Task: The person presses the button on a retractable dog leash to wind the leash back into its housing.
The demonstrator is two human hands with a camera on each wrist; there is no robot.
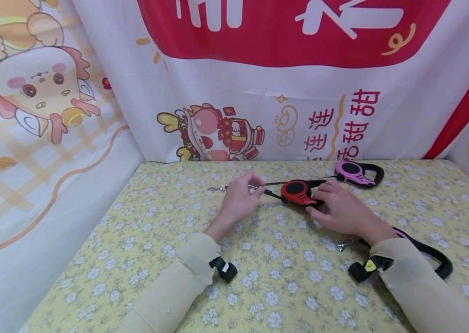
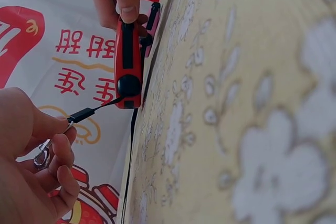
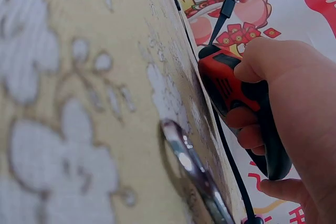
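You are gripping the red retractable leash [image 1: 295, 193] in your right hand [image 1: 340, 208], its fingers curling round the black handle, with some fingertips showing in the handle's opening in the right wrist view. Your left hand [image 1: 238, 196] is pinching the leash's metal clip [image 2: 43, 156] between thumb and fingers, and the short black strap [image 2: 81, 115] is stretching straight from there to the front of the red casing. The red leash is sitting between your two hands, toward the back of the flowered tablecloth [image 1: 284, 291]; you cannot tell whether its lower edge is touching the cloth. Beyond your right hand, a pink retractable leash [image 1: 351, 172] is lying near the back edge, and its thin black cord [image 1: 322, 178] is running leftward behind the red casing. Another metal clip [image 1: 216, 188] is resting on the cloth, just left of your left hand. A third leash [image 1: 442, 266], with a black handle, is lying partly hidden under your right forearm, and a shiny clip [image 1: 340, 247] is showing beside that wrist. Both your beige sleeves [image 1: 194, 259] are wearing black wrist straps [image 1: 228, 272].
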